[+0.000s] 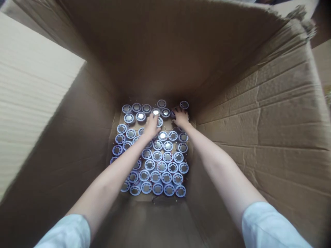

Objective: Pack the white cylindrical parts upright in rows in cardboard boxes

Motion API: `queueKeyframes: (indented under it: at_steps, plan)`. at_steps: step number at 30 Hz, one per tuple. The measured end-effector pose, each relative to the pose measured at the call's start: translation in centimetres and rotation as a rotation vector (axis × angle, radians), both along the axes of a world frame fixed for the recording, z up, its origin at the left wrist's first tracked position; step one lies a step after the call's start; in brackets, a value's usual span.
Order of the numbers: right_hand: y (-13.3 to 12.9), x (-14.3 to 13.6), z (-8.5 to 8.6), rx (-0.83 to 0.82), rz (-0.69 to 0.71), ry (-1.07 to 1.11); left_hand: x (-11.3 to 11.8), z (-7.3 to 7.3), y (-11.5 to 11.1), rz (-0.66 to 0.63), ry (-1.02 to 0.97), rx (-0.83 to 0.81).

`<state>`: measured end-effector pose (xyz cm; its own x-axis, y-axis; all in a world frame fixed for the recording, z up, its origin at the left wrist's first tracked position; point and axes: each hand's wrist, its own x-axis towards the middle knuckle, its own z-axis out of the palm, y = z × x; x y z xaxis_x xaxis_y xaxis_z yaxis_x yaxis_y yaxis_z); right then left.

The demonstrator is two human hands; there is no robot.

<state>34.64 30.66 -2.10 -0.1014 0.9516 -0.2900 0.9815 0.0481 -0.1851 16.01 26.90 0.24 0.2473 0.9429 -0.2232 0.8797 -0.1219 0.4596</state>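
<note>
Rows of round parts with pale blue rims and shiny metal centres [157,156] stand on the bottom of a deep cardboard box. My left hand [152,126] reaches in among them, its fingers apart and touching a round part [159,122] near the far rows. Further right, my right hand [181,117] lies with spread fingers over round parts at the far right corner, partly covering one [174,112]. Thin wires show between some of the parts. Brown cardboard shows between the far rows and the nearer ones.
High cardboard walls [258,120] surround both arms. A pale box flap [36,75] juts in from the left. The wall's top edge at the upper right is torn and crumpled [300,20].
</note>
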Motion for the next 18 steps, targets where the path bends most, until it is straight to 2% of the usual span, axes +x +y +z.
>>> queueKeyframes:
  at_steps: [2, 4, 7, 10, 13, 16, 18]
  plan:
    - [0.9, 0.3, 0.1, -0.03, 0.017, -0.004, 1.3, -0.1, 0.2, -0.125, -0.026, -0.04]
    - [0.9, 0.5, 0.6, 0.014, 0.002, 0.026, 2.6, -0.7, 0.6, -0.183, -0.018, -0.088]
    - [-0.6, 0.2, 2.1, 0.156, -0.114, 0.084, 3.9, -1.9, 1.0, -0.197, 0.015, -0.139]
    - [-2.8, -0.5, 3.2, 0.243, -0.254, 0.113, 3.9, -2.6, 1.1, -0.192, 0.026, -0.159]
    - [-4.2, -0.9, 2.9, 0.16, -0.247, 0.137, 3.2, -3.0, 1.2, -0.199, 0.003, -0.172]
    - [-4.7, -1.0, 1.8, -0.04, -0.182, 0.109, 2.3, -3.4, 1.4, -0.247, -0.021, -0.177]
    - [-4.9, -1.0, 1.0, -0.102, -0.158, 0.068, 1.8, -3.8, 1.5, -0.26, -0.05, -0.17]
